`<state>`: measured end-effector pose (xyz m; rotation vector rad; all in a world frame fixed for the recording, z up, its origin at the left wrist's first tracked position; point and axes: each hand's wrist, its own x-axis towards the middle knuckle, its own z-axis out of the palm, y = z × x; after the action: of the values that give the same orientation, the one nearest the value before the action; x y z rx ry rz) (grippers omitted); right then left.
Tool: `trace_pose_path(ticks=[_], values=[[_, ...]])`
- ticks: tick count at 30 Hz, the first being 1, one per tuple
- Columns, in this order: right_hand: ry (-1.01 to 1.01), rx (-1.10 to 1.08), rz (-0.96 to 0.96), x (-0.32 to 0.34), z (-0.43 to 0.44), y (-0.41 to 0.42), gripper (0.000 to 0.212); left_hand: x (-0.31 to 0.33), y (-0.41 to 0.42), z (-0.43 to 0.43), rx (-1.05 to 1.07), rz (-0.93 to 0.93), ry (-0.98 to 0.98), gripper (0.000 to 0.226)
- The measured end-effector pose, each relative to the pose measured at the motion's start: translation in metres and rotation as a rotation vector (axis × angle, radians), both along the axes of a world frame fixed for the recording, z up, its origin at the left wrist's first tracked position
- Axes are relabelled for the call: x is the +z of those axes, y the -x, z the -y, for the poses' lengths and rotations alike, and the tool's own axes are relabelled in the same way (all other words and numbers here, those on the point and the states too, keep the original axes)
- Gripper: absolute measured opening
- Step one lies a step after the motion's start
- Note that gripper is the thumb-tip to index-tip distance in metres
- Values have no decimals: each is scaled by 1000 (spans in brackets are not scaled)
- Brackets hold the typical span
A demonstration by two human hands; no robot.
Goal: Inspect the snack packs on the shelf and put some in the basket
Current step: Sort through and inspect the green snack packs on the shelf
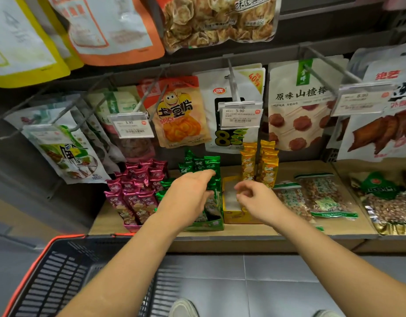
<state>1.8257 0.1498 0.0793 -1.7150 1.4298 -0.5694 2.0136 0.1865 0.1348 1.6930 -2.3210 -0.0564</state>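
Green snack packs [206, 165]: left hand [188, 195] fingers straight, over them; right hand [254, 197] loosely curled, empty.

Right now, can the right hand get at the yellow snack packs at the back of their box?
Probably yes. The right hand hovers empty just in front of the yellow snack packs, and the yellow box between them is bare, so nothing blocks it.

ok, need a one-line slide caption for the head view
Left hand stretched over green snack packs, right hand loosely curled above a yellow display box; basket below.
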Motion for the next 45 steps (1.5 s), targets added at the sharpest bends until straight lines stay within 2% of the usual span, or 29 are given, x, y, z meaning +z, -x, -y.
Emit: trace_pose_path(ticks=[2,7,11,19,26,32,35,38,40,43,45], values=[[-1,-43,75,-4,12,-14,28,0,-2,1,10,-15,-5,43],[51,-60,81,-10,33,-42,39,0,-9,1,33,23,36,31],[55,4,-56,-13,45,-52,43,0,-10,0,9,31,51,29],[161,27,-245,-19,41,-58,32,0,-11,1,-12,67,76,26],[81,-8,-116,-24,35,-47,25,-4,-9,0,-18,139,78,27],[217,45,-63,-21,17,-42,26,-19,-4,-3,-26,151,-2,23],[306,-17,24,-8,13,-43,30,-30,-2,-3,12,186,-83,27],[427,-94,146,15,9,-37,34,-41,1,-3,13,292,-59,29],[483,-112,209,28,1,-32,32,-46,2,-4,57,345,-54,35],[543,-104,266,45,-18,-22,31,-48,0,-3,60,405,-122,57],[582,-102,277,60,-29,-13,32,-42,-2,-1,68,322,-162,63]])
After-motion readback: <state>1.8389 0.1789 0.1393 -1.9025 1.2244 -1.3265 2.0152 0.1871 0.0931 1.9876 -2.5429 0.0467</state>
